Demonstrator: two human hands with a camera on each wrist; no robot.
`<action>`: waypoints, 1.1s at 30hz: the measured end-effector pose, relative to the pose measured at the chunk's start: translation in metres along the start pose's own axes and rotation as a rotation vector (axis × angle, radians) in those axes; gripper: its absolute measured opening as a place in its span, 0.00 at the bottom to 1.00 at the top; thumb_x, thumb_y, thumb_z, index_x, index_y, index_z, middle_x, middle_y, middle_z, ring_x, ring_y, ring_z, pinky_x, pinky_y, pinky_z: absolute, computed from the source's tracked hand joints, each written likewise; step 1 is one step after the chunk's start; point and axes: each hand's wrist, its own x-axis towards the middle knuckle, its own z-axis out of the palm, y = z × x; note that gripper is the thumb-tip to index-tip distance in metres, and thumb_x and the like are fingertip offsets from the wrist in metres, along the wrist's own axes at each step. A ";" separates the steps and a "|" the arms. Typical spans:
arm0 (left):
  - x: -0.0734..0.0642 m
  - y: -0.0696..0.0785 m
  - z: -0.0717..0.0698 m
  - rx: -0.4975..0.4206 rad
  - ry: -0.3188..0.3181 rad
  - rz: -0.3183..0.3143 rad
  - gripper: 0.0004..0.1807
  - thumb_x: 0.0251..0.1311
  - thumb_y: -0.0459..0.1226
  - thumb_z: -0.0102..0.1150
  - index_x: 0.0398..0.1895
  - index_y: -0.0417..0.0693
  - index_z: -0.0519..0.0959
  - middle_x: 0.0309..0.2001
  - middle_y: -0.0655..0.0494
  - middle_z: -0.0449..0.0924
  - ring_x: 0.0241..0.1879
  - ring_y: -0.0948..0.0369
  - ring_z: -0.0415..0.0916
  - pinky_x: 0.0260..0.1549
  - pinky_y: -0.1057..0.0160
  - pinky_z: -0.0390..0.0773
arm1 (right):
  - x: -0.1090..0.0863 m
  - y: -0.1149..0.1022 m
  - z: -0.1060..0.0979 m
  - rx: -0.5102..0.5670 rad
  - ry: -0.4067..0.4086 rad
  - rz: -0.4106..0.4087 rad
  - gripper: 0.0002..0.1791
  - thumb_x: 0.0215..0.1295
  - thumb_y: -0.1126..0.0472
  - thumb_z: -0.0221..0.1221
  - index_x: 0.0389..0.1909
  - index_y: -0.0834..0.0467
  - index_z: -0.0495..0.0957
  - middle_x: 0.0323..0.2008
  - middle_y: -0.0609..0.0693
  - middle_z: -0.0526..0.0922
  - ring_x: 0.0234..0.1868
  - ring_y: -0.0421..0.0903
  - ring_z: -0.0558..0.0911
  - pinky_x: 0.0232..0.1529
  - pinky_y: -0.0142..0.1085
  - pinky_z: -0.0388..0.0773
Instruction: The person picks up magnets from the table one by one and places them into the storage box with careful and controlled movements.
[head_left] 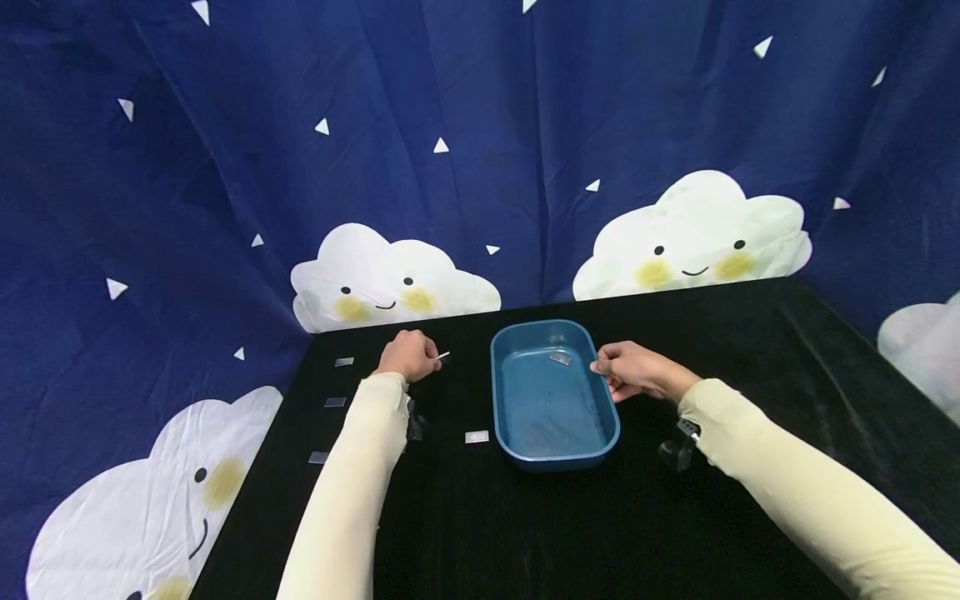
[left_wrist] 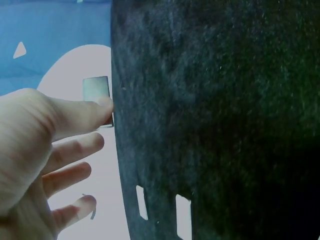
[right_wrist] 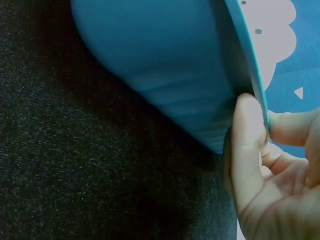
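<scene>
My left hand (head_left: 408,356) pinches a small flat rectangular piece (left_wrist: 96,89), pale and slightly glassy, between thumb and fingertip. Its other fingers are spread apart in the left wrist view. The piece shows edge-on in the head view, above the black cloth left of a blue plastic tray (head_left: 551,421). On the tray's right side, my right hand (head_left: 633,371) grips the rim, thumb on one face of the wall and a finger on the other. A similar clear piece (head_left: 559,358) lies inside the tray toward its far end.
Three clear rectangular pieces form a column at the table's left: far (head_left: 344,362), middle (head_left: 335,402) and near (head_left: 318,457). A whiter piece (head_left: 476,437) lies just left of the tray. Behind the black-covered table (head_left: 480,533) hangs a blue curtain (head_left: 480,100) with clouds.
</scene>
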 end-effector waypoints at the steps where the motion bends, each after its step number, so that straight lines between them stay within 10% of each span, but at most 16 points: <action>1: -0.001 -0.001 -0.001 -0.001 0.005 -0.004 0.06 0.59 0.39 0.66 0.27 0.48 0.86 0.29 0.54 0.83 0.32 0.56 0.74 0.35 0.57 0.74 | 0.000 0.000 0.000 0.001 -0.002 -0.002 0.09 0.75 0.59 0.48 0.33 0.57 0.67 0.23 0.46 0.73 0.22 0.37 0.76 0.26 0.29 0.80; 21: -0.005 -0.012 -0.034 0.103 0.020 0.022 0.04 0.56 0.39 0.68 0.31 0.49 0.88 0.34 0.54 0.87 0.36 0.55 0.77 0.42 0.52 0.78 | 0.001 -0.001 0.002 0.011 -0.010 0.010 0.08 0.75 0.59 0.48 0.35 0.58 0.67 0.24 0.46 0.73 0.23 0.38 0.77 0.27 0.30 0.81; 33: -0.009 -0.001 -0.072 0.169 0.046 0.038 0.06 0.54 0.40 0.70 0.33 0.50 0.89 0.44 0.49 0.86 0.59 0.47 0.72 0.56 0.45 0.74 | 0.000 -0.003 0.000 0.007 -0.017 0.013 0.08 0.75 0.60 0.48 0.36 0.58 0.68 0.24 0.46 0.74 0.23 0.38 0.78 0.28 0.30 0.82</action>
